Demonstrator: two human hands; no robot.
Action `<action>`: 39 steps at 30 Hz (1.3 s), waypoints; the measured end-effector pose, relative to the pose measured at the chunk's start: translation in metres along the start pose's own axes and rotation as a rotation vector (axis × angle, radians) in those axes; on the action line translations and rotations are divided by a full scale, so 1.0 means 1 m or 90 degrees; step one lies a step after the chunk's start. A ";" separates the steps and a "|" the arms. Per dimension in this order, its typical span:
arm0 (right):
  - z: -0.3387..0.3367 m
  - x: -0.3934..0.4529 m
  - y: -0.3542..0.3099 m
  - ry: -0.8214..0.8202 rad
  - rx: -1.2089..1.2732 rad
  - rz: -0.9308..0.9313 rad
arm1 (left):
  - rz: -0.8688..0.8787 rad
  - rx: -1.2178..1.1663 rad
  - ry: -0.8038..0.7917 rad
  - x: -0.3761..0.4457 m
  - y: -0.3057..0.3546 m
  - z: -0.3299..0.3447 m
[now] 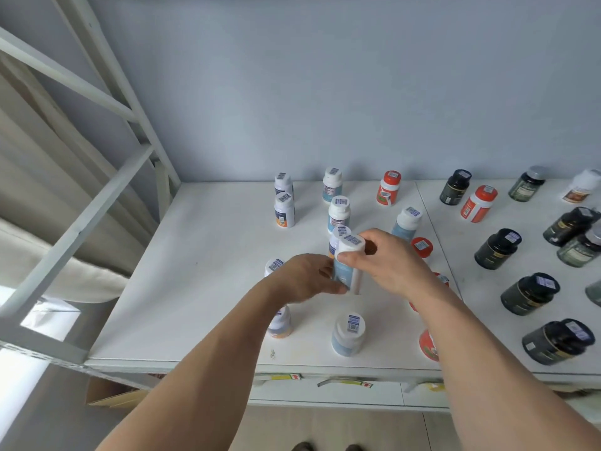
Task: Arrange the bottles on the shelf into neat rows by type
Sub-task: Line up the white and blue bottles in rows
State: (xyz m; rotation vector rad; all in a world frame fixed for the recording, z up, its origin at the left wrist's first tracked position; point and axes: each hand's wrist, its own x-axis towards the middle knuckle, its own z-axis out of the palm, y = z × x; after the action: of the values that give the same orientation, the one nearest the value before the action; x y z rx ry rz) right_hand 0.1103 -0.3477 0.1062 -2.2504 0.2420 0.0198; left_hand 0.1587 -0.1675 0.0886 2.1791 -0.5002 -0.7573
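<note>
A white bottle with a blue label [347, 265] is held upright near the middle of the white shelf [208, 255], its base at or just above the surface. The grip of the right hand [387, 262] is closed around its cap and upper body, while the fingers of the left hand [304, 278] are curled against its lower side. Four more blue-labelled white bottles [339, 213] can be counted: three toward the back edge and one [348, 333] near the front edge. Of the white bottles with orange bands [284, 209], two stand at the back left, and others are partly hidden by the hands. Five dark bottles [497, 248] with dark caps are scattered toward the right edge, while two orange-capped bottles [388, 187] are seen at the back.
</note>
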 end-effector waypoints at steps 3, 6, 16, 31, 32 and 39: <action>0.002 -0.001 -0.007 0.019 -0.017 0.009 | 0.008 -0.063 -0.075 0.000 -0.001 -0.011; 0.004 -0.002 -0.010 0.019 -0.046 0.010 | 0.004 -0.061 -0.104 0.000 -0.003 -0.017; 0.008 -0.004 -0.005 0.008 -0.043 0.015 | 0.012 0.041 -0.059 0.006 -0.010 -0.013; 0.037 -0.004 0.033 -0.096 0.020 0.084 | 0.117 0.444 0.055 0.017 -0.022 -0.019; 0.033 -0.002 0.032 -0.120 0.007 0.088 | 0.121 0.439 0.059 0.019 -0.022 -0.022; -0.001 0.039 0.016 -0.042 0.047 0.081 | 0.110 0.411 0.084 0.037 -0.021 -0.042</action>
State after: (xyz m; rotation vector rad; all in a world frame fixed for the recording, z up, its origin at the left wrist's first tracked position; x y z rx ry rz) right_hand 0.1454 -0.3650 0.0911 -2.1548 0.3453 0.1498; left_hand 0.2162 -0.1522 0.0821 2.7008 -0.9503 -0.3775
